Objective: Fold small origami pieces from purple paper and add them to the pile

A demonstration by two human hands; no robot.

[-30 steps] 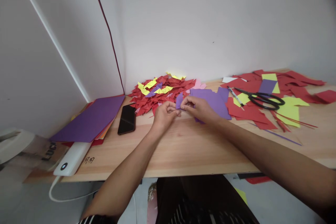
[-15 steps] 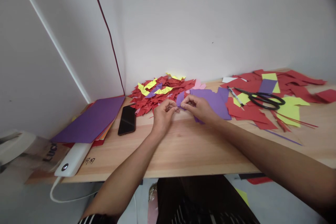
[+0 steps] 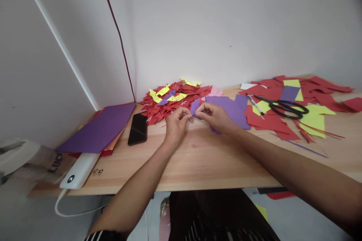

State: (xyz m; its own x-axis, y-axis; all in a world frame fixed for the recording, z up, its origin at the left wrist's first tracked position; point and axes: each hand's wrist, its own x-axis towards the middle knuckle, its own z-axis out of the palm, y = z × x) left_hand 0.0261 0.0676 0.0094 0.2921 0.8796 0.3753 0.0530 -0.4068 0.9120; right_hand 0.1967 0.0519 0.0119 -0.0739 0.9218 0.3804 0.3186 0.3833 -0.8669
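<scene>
A small piece of purple paper (image 3: 195, 106) is pinched between my two hands, just above the wooden table (image 3: 195, 162). My left hand (image 3: 178, 121) has its thumb and fingers closed at the paper's left edge. On the other side, my right hand (image 3: 212, 115) grips it with thumb and forefinger. My fingers hide much of the piece. Behind my left hand rises a pile of folded red paper pieces (image 3: 158, 111), with yellow and purple ones on top. Larger purple paper sheets (image 3: 234, 111) lie beside and beyond my right hand.
Black-handled scissors (image 3: 288, 110) and a pen (image 3: 254, 104) rest among red and yellow paper scraps (image 3: 313, 120) on the right. A dark phone (image 3: 137, 129), a purple sheet stack (image 3: 98, 130) and a white power bank (image 3: 80, 171) with a cable lie left. The wall bounds the table's back.
Both hands hold the purple paper in nearly the same place and pose. The whole view has shifted very slightly.
</scene>
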